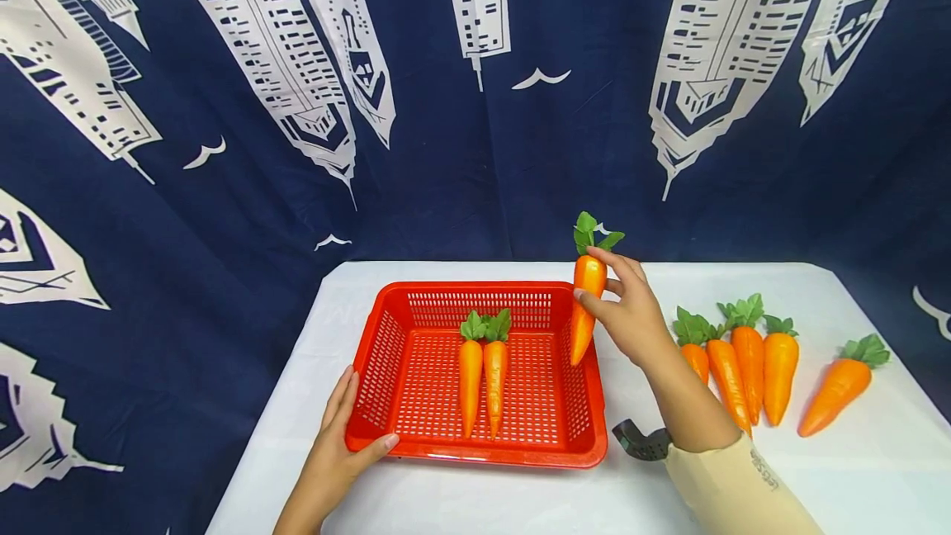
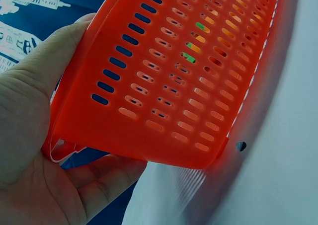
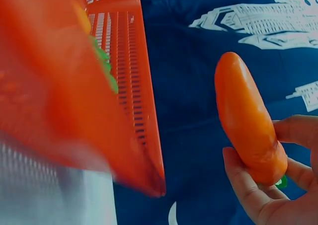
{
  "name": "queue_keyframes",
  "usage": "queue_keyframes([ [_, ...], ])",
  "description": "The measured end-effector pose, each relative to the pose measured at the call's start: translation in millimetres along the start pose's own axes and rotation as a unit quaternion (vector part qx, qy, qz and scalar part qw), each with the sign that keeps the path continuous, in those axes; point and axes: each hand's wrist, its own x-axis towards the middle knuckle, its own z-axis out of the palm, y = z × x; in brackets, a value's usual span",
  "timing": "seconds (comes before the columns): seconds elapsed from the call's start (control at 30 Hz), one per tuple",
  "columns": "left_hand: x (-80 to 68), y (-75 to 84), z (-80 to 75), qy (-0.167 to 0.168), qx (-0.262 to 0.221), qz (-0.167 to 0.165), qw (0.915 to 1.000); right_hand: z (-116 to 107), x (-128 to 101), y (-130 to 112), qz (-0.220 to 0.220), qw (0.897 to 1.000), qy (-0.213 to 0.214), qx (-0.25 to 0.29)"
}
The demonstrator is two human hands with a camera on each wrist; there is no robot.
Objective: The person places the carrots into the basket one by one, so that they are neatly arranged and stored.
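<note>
My right hand (image 1: 631,308) pinches an orange carrot (image 1: 589,291) near its leafy top, thumb on one side and fingers on the other. The carrot hangs tip down over the right rim of a red plastic basket (image 1: 490,454). In the right wrist view, the same carrot (image 3: 243,111) shows between thumb and fingers, with its green leaves mostly hidden. My left hand (image 1: 338,444) grips the basket's near left corner, thumb over the front rim and fingers along the left side. Inside the basket, two carrots (image 1: 470,382) lie side by side, leaves toward the back.
On the white table (image 1: 446,502), right of the basket, several carrots (image 1: 780,370) lie in a group, partly behind my right forearm. Another carrot (image 1: 839,390) lies apart at the far right. A black strap (image 1: 642,442) shows at my right wrist. Behind the table hangs a blue patterned cloth (image 1: 475,188).
</note>
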Motion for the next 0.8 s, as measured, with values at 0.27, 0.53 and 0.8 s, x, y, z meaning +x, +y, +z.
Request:
queue_keyframes([
  [0.27, 0.0, -0.9, 0.1, 0.002, 0.004, 0.001, 1.0000, 20, 9, -12, -0.002, 0.999, -0.030, 0.012],
  [0.53, -1.6, -2.0, -0.5, 0.004, 0.008, 0.003, 1.0000, 44, 12, -21, -0.023, 0.998, -0.056, -0.016],
  [0.8, -1.1, -0.9, 0.4, 0.001, 0.006, -0.004, 1.0000, 67, 16, -25, -0.023, 0.996, -0.081, -0.016],
])
